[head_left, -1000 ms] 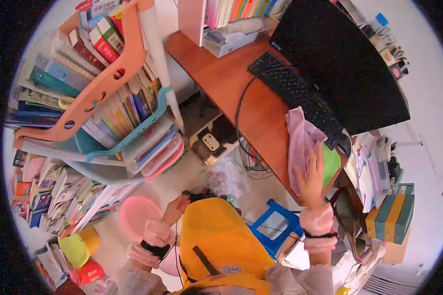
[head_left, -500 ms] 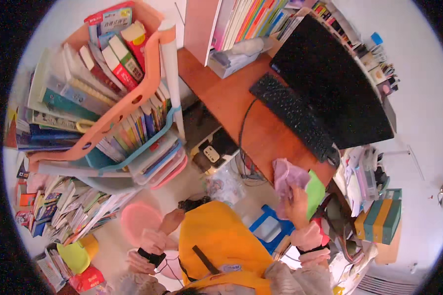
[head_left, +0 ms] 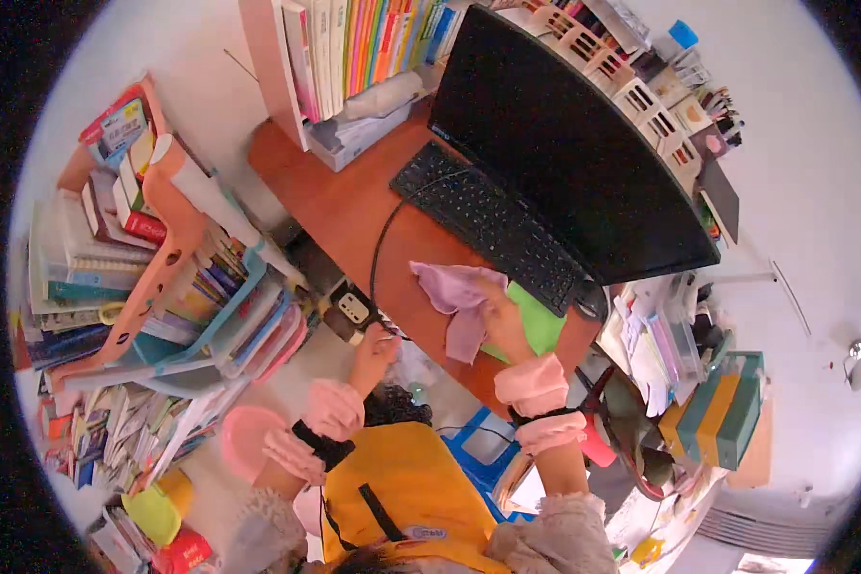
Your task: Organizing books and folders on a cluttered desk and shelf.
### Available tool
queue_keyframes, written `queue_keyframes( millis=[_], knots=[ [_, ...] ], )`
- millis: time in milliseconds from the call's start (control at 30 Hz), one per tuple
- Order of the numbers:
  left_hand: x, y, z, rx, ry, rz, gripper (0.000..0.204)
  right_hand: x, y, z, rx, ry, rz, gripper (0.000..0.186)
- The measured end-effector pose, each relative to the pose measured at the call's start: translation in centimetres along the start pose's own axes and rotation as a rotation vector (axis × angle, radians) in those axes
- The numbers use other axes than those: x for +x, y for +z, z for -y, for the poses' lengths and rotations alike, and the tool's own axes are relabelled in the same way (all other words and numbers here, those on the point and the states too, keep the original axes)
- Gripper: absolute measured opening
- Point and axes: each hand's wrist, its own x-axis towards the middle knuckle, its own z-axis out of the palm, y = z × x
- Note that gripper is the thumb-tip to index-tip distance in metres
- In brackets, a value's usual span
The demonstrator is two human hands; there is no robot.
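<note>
My right hand (head_left: 505, 325) grips a pinkish-purple cloth (head_left: 450, 285) on the brown desktop, below the keyboard. One corner of the cloth spreads to the left and another hangs toward the front edge. A bright green sheet or cloth (head_left: 538, 323) lies beside and partly under that hand. My left hand (head_left: 375, 356) is raised at the desk's front edge, close to the hanging black cable (head_left: 377, 251). Its fingers are curled together; what they pinch, if anything, is too small to make out.
A black keyboard (head_left: 493, 230), mouse (head_left: 591, 301) and large monitor (head_left: 574, 143) occupy the desk (head_left: 301, 187). To the left stands a shelf rack (head_left: 167, 277) packed with books. A blue stool (head_left: 474, 450) and pink basin (head_left: 251, 442) are low down near me.
My right hand has carried the purple cloth from the desk's near corner further onto the desktop. My left hand has risen from low beside the orange apron to the desk edge. The view has shifted right.
</note>
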Motion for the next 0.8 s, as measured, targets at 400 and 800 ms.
queue_keyframes(
  millis=[400,800],
  knots=[
    [-8.4,10.0,-12.0,0.664,0.497,-0.259,0.014,-3.0,7.3,3.8,-0.776,-0.350,-0.073,0.055],
    [-10.0,7.7,-11.5,0.807,0.507,-0.161,0.024,15.3,14.8,10.1,-0.730,-0.681,-0.019,0.058]
  ],
)
